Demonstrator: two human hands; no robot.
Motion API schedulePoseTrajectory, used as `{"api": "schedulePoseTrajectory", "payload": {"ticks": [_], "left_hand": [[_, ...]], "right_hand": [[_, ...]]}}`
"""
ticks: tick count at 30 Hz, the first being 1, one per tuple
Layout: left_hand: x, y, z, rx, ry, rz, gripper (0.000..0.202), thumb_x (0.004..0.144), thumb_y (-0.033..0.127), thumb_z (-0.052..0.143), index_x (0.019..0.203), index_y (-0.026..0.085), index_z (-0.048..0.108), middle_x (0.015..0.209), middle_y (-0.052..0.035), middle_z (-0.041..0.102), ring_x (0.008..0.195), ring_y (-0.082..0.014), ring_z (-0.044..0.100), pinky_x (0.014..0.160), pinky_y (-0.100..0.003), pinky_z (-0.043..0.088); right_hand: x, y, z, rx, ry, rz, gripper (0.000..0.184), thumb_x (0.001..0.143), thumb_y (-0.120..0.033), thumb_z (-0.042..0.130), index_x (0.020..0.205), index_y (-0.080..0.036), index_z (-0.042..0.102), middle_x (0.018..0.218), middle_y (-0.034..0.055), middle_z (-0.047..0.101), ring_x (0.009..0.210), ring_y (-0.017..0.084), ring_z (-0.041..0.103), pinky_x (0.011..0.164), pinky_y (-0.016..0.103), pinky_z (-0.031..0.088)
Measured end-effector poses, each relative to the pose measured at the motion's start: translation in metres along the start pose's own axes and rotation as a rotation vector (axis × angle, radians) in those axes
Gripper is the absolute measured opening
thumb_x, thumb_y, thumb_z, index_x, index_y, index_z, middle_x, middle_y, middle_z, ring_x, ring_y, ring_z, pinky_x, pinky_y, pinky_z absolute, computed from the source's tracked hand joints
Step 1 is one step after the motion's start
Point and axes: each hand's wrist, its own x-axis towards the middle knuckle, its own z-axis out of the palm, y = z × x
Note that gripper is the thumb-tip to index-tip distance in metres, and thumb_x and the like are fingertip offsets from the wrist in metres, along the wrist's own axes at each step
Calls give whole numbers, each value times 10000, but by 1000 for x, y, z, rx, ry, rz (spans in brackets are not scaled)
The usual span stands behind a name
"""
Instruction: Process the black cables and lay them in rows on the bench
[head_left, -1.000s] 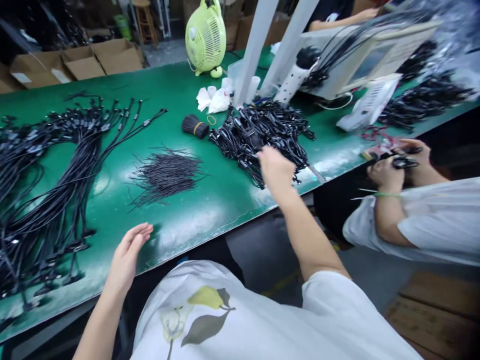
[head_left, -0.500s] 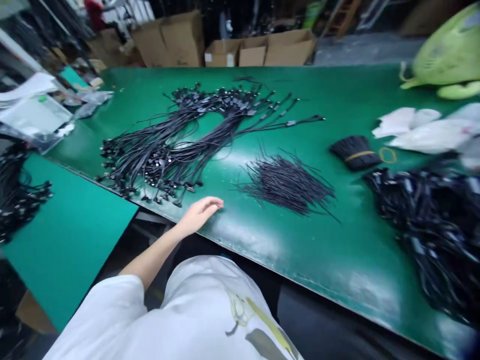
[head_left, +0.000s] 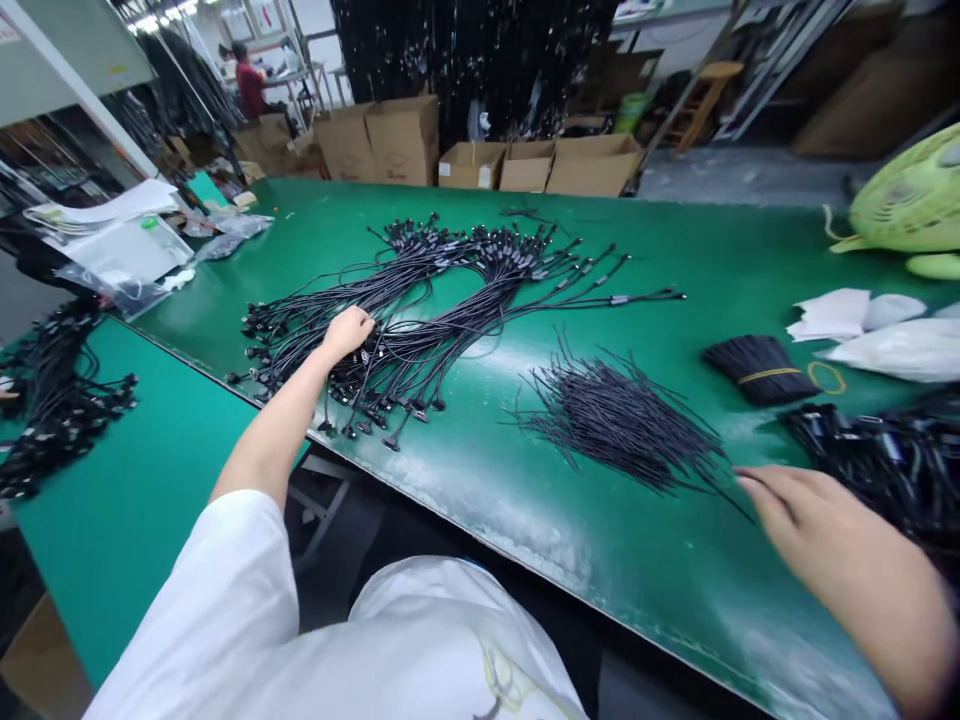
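On the green table (head_left: 480, 480) lies a spread of black cables (head_left: 457, 320) with connectors at both ends. My left hand (head_left: 350, 332) is over the near left part of it, fingers curled down among the cables and connectors; they seem closed on a cable, partly hidden by the hand. A loose heap of thin black twist ties (head_left: 626, 420) lies to the right. At its right end, my right hand (head_left: 814, 510) has thumb and forefinger pinched together at the tip of a tie.
A bundle of black ties (head_left: 757, 370) in a yellow band lies behind my right hand, beside a loose rubber band (head_left: 827, 377). More black cables (head_left: 885, 450) are heaped at the right, others (head_left: 60, 400) at the left. Cardboard boxes (head_left: 401, 140) stand beyond the table.
My left hand has moved from the table's front edge up and left onto the cables. My right hand has come into view at the tie heap. The view has tilted up.
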Motion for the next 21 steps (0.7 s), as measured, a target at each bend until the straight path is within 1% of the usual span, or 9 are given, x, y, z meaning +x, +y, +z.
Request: {"api": "schedulePoseTrajectory", "payload": {"ticks": [4, 7, 9, 11, 13, 15, 17, 19, 21], "left_hand": [[-8, 3, -26, -101, 57, 22, 342, 918, 345, 330, 799, 158, 590, 801, -91, 651, 820, -214, 590, 765, -321, 425], [-40, 25, -43, -363, -52, 80, 252, 903, 353, 380, 870, 174, 555, 656, -7, 571, 667, -163, 546, 665, -277, 416], [-79, 48, -52, -503, -260, 173, 191, 882, 339, 445, 892, 182, 553, 601, 30, 522, 589, -139, 502, 602, -253, 393], [-126, 73, -64, -549, -491, 246, 160, 891, 328, 458, 900, 191, 540, 577, 47, 495, 549, -124, 477, 550, -236, 368], [-174, 91, -79, -674, -709, 265, 157, 931, 323, 410, 940, 204, 511, 575, 61, 472, 512, -111, 460, 528, -228, 373], [-211, 94, -96, -753, -938, 312, 157, 944, 309, 407, 905, 200, 512, 667, 42, 509, 497, -84, 464, 542, -229, 400], [-235, 78, -109, -793, -1054, 295, 158, 943, 310, 436, 907, 191, 533, 752, 17, 535, 507, -73, 480, 548, -230, 412], [-243, 47, -113, -862, -926, 138, 159, 934, 332, 477, 941, 190, 547, 695, 28, 504, 488, -73, 448, 496, -215, 369], [-242, 9, -107, -958, -624, -87, 171, 906, 359, 538, 919, 190, 560, 587, 61, 418, 446, -67, 362, 434, -197, 277]], "right_hand": [[35, -45, 9, 100, -180, -80, 274, 922, -361, 417, 921, -237, 662, 1058, 115, 665, 906, 257, 657, 780, 379, 519], [68, -95, 2, 187, -215, -188, 315, 951, -354, 382, 1009, -212, 656, 1096, 98, 644, 978, 248, 637, 849, 383, 517], [89, -140, -2, 245, -176, -248, 340, 952, -345, 393, 1181, -199, 598, 1186, 109, 599, 1037, 252, 612, 865, 392, 519], [105, -193, -3, 307, -136, -313, 456, 941, -324, 432, 1377, -193, 440, 1305, 133, 515, 1092, 251, 581, 849, 378, 525], [121, -247, 1, 359, -134, -442, 558, 931, -303, 467, 1459, -209, 314, 1374, 138, 445, 1107, 235, 563, 822, 347, 525], [140, -288, 7, 352, -202, -587, 471, 942, -303, 458, 1405, -232, 404, 1315, 115, 489, 1039, 206, 579, 770, 309, 517], [166, -307, 9, 291, -248, -586, 300, 948, -300, 448, 1211, -238, 580, 1149, 72, 571, 915, 171, 592, 713, 274, 497], [192, -299, -2, 233, -183, -437, 258, 953, -268, 412, 1049, -198, 641, 1060, 68, 578, 900, 170, 576, 724, 278, 481], [213, -270, -27, 241, -41, -274, 335, 968, -235, 314, 1045, -124, 621, 1117, 126, 536, 1047, 228, 522, 817, 343, 462]]}}
